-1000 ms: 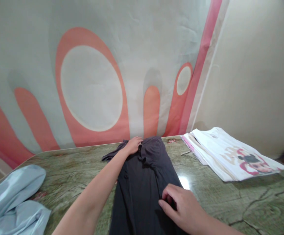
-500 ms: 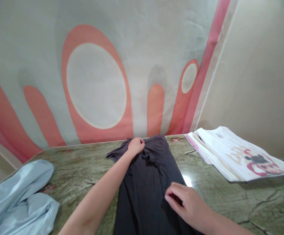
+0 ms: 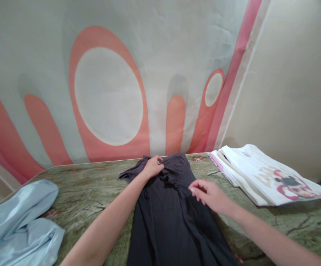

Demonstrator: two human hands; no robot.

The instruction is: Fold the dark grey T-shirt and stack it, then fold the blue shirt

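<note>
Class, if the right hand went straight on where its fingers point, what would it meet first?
Likely the dark garment, at its bunched upper folds, before the left hand; depth of the right hand is unclear.

A creased, pale grey printed wall covering [image 3: 160, 33] fills twelve o'clock, bearing a large coral ring [image 3: 80, 48] around a white oval [image 3: 109, 96] at ten and a rounded coral bar [image 3: 45, 127] at nine. A pink stripe [image 3: 236, 66] slants up at two, beside a plain beige wall [image 3: 293, 88] towards three. Below, the wood-grain-patterned, greenish table [image 3: 91, 188] spans eight to four under soft light.
</note>
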